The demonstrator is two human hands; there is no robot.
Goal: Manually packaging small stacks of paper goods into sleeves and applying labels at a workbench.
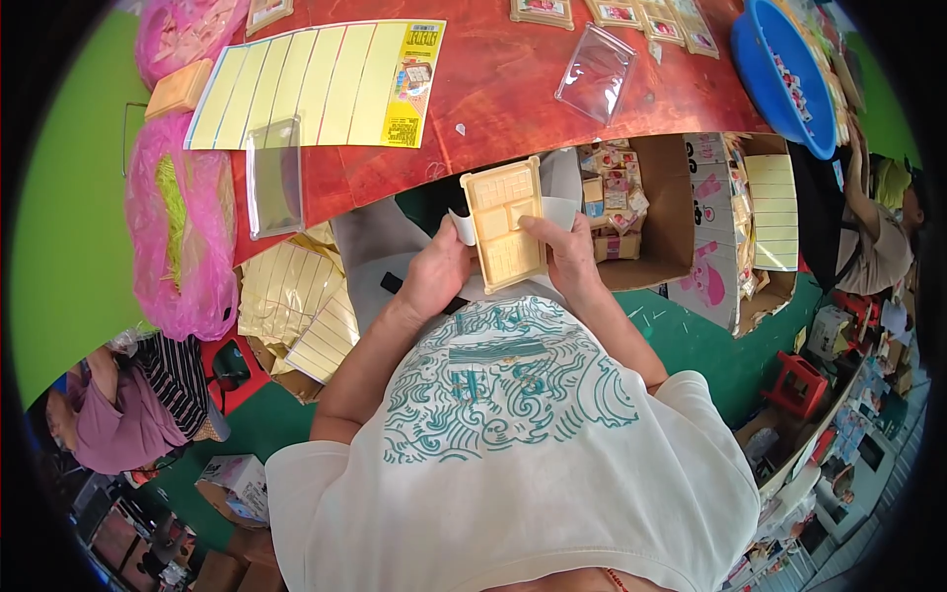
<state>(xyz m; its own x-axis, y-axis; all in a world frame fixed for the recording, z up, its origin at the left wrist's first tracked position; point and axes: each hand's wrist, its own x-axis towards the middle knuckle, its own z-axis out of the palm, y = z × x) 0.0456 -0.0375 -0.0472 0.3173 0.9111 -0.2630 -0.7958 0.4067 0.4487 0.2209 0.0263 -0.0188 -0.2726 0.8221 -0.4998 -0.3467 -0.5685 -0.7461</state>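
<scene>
Between my hands is a cream, shallow moulded plastic tray (505,222) with raised patterns, held upright-long and slightly tilted above my lap. A white strip (560,211) sticks out on both sides of it; it looks like paper, and its middle is hidden by the tray. My left hand (439,268) is closed at the tray's left edge, by the strip's left end. My right hand (572,255) grips the right edge, its thumb lying on the tray's face. The fingers behind the tray are hidden.
On the red table (493,74) lie a yellow lined card sheet (306,84), clear plastic covers (597,74) and a blue basin (779,74). Cartons (656,212) of small packs and a carton of wrapped sheets (296,296) flank my lap. Pink bags (178,237) hang left; other people sit nearby.
</scene>
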